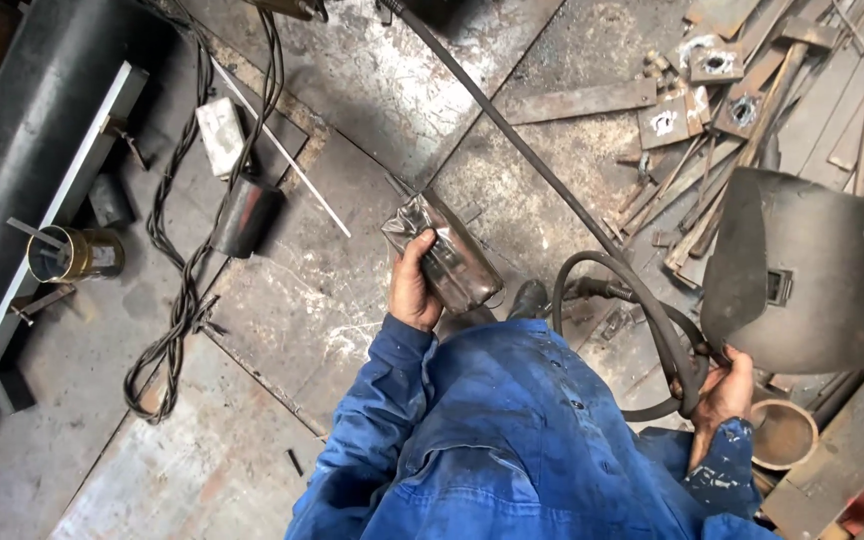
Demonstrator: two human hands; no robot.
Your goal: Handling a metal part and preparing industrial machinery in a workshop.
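Blue coverall sleeves (512, 430) fill the bottom of the head view, spattered and worn.

Left hand (414, 285): wrapped around the near end of a rectangular steel box section (447, 250), thumb over the top face. The piece is shiny, heat-tinted, angled up-left away from the body, held above the steel floor plate (352, 90).

Right hand (724, 392): closed on the handle at the bottom edge of a dark welding hand shield (802, 270); the same grip also takes in a loop of black welding cable (652, 330). Shield is tilted, inside face and small viewing window toward the camera. Cable loops round between the hands, close to a black boot toe (529, 297).

Just right of the right hand: round rusty dish (782, 435) on the floor.

Left side, mid distance: twisted black cables (177, 260) running up the floor, a short dark pipe stub (245, 215), a thin bright rod (282, 150), a small pale block (220, 132). Further left, a brass-coloured tin (72, 253) beside a large black pipe (32, 140) with a white strip along it.

Far: long flat bar (512, 135) running diagonally from the top, and at top right a pile of rusty scrap strips and square plates with holes (742, 90).
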